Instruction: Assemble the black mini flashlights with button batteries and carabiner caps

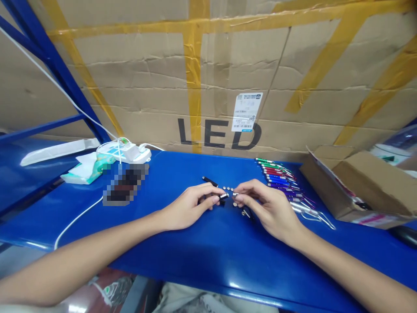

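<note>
Single head-worn view — facing forward and down, near, above blue table (202,252)

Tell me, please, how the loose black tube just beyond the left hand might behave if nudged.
The black tube would probably roll, being slim and apparently cylindrical on a smooth, shiny blue tabletop. It is likely stiff, as its outline looks straight, and perhaps light, given its small size.

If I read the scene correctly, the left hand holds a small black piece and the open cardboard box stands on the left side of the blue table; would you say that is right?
Not quite: the head view shows the open cardboard box on the right side of the blue table. The left hand does hold a small black piece.
</note>
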Available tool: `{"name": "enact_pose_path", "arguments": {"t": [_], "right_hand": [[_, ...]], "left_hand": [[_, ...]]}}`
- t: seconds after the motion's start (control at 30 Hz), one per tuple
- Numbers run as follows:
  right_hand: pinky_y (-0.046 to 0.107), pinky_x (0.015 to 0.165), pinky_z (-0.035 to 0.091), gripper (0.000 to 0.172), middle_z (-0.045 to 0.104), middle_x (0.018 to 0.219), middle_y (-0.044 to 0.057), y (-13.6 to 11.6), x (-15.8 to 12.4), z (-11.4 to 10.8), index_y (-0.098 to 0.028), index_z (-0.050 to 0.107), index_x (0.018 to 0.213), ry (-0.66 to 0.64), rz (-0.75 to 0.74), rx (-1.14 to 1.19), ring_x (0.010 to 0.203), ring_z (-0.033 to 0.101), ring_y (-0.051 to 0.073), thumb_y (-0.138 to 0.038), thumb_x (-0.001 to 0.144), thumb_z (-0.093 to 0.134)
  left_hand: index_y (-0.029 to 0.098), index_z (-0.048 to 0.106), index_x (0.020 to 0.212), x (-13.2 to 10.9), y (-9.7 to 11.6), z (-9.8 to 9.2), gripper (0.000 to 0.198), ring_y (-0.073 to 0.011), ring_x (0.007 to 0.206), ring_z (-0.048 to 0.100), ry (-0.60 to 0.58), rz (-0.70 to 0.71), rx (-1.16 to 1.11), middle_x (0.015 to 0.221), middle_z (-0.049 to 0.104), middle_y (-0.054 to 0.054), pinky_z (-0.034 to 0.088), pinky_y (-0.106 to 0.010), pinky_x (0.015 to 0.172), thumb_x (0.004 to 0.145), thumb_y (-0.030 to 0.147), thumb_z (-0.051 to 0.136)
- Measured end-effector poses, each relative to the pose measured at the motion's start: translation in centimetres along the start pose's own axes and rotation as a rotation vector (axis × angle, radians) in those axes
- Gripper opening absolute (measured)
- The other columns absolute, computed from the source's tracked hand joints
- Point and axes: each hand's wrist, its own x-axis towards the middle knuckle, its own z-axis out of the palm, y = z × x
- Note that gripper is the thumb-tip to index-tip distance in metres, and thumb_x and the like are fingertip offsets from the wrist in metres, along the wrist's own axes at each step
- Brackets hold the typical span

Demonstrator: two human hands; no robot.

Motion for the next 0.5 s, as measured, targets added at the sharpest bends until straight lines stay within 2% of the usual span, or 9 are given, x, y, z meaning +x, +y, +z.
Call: {"name": "enact_pose_path", "arguments": {"t": [0.23, 0.37, 0.5], "right_hand": [[0.028, 0.086, 0.054, 0.012, 0.074, 0.105, 0.004, -0.46, -0.07, 0.06, -0.024, 0.071, 0.116, -0.028, -0.231, -0.135, 0.095, 0.071, 0.017, -0.016, 0.110, 0.063], [0.027, 0.083, 0.054, 0.008, 0.073, 0.101, 0.004, -0.63, -0.22, -0.01, -0.022, 0.069, 0.113, -0.037, -0.234, -0.163, 0.091, 0.070, 0.017, -0.017, 0.110, 0.063], [0.028, 0.077, 0.053, 0.008, 0.071, 0.095, 0.004, -0.47, -0.38, -0.25, -0.023, 0.066, 0.109, -0.080, -0.245, -0.240, 0.085, 0.068, 0.018, -0.020, 0.112, 0.059]], "left_hand": [[0.017, 0.074, 0.130, -0.08, 0.74, -0.07, 0.039, -0.0168, 0.089, 0.064, -0.047, -0.001, -0.008, 0.101, 0.069, -0.006, 0.051, -0.029, 0.084, 0.114, 0.044, 0.052], [0.015, 0.074, 0.128, 0.00, 0.99, -0.01, 0.041, -0.0167, 0.089, 0.062, -0.079, -0.039, -0.055, 0.100, 0.071, -0.006, 0.050, -0.028, 0.082, 0.112, 0.048, 0.056], [0.014, 0.074, 0.126, 0.03, 1.07, 0.02, 0.047, -0.0127, 0.074, 0.056, -0.102, -0.142, -0.134, 0.091, 0.067, -0.003, 0.047, -0.025, 0.068, 0.105, 0.055, 0.066]]}}
